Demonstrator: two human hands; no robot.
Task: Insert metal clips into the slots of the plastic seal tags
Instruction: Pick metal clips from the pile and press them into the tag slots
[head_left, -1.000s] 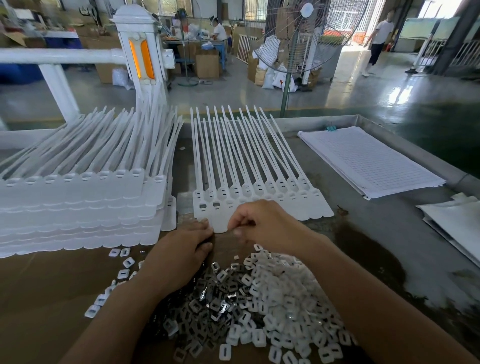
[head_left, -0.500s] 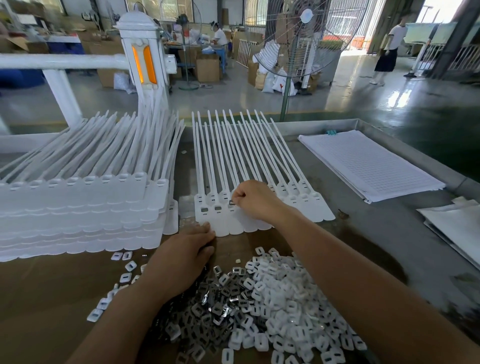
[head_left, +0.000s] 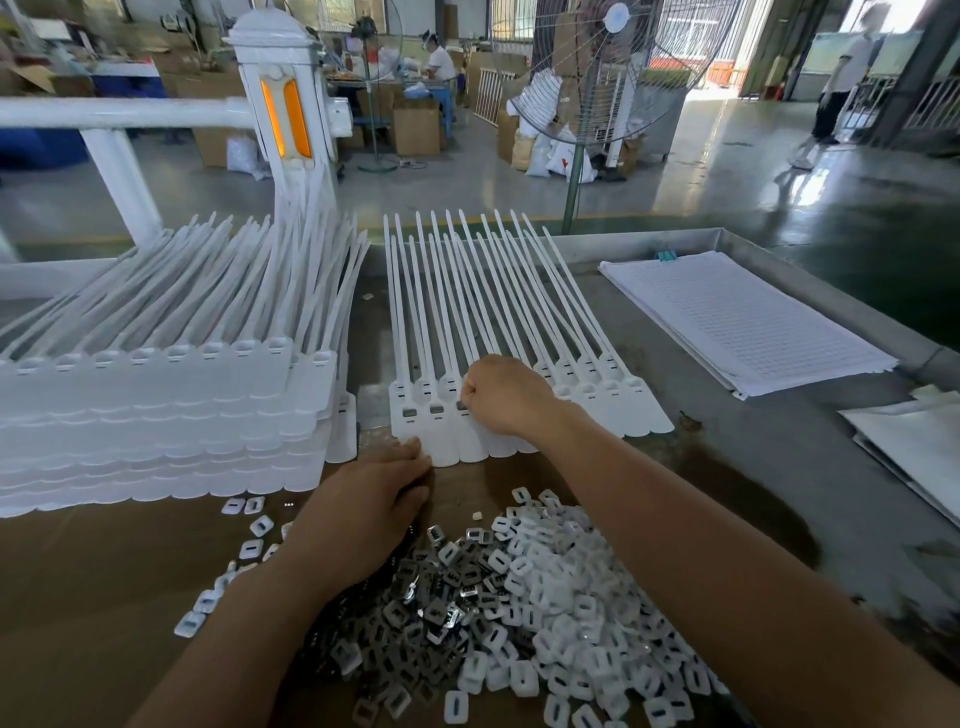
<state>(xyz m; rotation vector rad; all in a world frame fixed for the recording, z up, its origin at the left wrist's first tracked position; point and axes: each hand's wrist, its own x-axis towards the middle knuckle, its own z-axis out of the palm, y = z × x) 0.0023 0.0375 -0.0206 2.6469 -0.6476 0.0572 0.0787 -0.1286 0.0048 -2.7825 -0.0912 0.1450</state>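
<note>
White seal tags (head_left: 444, 441) lie in a row on the surface (head_left: 753, 467). Right hand (head_left: 506, 397), fingers curled, pinches a metal clip (head_left: 460, 406) at one slot. Left hand (head_left: 363, 514) rests flat, fingertips touching the row's near edge, by the clip pile (head_left: 493, 597).

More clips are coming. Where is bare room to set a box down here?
Bare brown board left of the clip pile, below the tag stack; bare grey table between the tag row, paper pad and pile. Crowded mid-front: left hand by the pile, right hand pinching a clip at the row.
</note>
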